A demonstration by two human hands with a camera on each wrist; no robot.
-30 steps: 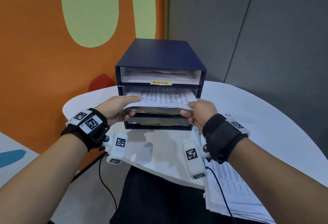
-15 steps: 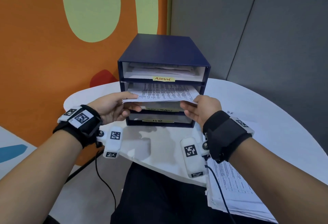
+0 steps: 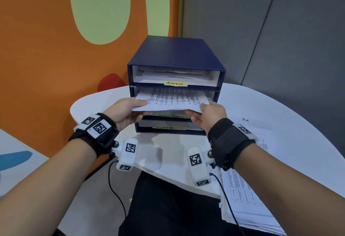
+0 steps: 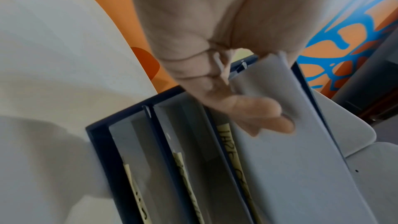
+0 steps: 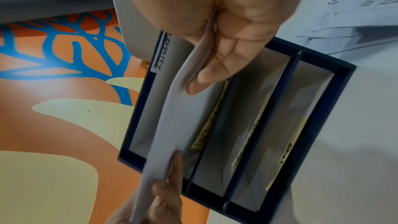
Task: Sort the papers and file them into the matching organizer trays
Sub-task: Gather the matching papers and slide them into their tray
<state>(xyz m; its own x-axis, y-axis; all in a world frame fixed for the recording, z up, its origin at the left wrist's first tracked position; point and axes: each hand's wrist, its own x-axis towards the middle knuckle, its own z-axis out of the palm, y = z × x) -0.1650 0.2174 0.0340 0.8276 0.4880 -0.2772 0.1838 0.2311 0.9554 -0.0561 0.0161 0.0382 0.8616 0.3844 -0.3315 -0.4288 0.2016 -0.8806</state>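
Both hands grip one printed sheet: the left hand [image 3: 124,112] pinches its left edge, the right hand [image 3: 211,117] its right. The sheet [image 3: 173,99] sits partly inside the second of four trays in the blue organizer [image 3: 175,86] on the white desk [image 3: 280,116], under the ADMIN label [image 3: 175,83].

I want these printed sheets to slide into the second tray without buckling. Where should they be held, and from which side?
Hold the printed sheets at their two near corners, one hand per side, as the left hand and right hand do now. Come from the organizer's open front: the far edge is already in the slot, so only the near edge offers a grip.
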